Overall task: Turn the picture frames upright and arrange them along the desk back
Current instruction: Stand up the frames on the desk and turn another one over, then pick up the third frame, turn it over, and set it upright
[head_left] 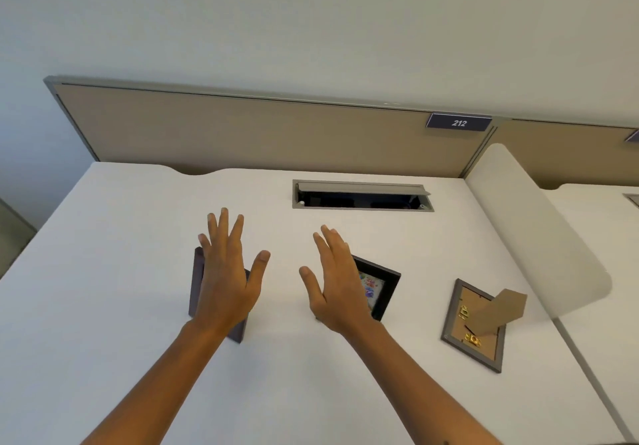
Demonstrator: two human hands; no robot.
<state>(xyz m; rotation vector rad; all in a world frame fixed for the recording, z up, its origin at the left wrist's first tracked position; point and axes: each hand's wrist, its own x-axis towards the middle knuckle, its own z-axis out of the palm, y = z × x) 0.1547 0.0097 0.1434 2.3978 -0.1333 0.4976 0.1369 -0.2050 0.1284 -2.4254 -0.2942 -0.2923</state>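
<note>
Your left hand (228, 282) and right hand (337, 289) hover spread, holding nothing, over two dark frames: brown frame (197, 282), black frame (380, 289). Grey frame (460, 310) lies face-down right, mid-desk (103, 254).

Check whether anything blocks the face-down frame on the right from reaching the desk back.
Nothing visible does. The face-down frame has bare desk behind it up to the back panel; the open cable hatch sits further left.

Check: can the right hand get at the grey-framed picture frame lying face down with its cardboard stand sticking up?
Probably yes. The right hand is open and empty, the grey frame lies further right, and only bare white desk shows between them.
</note>
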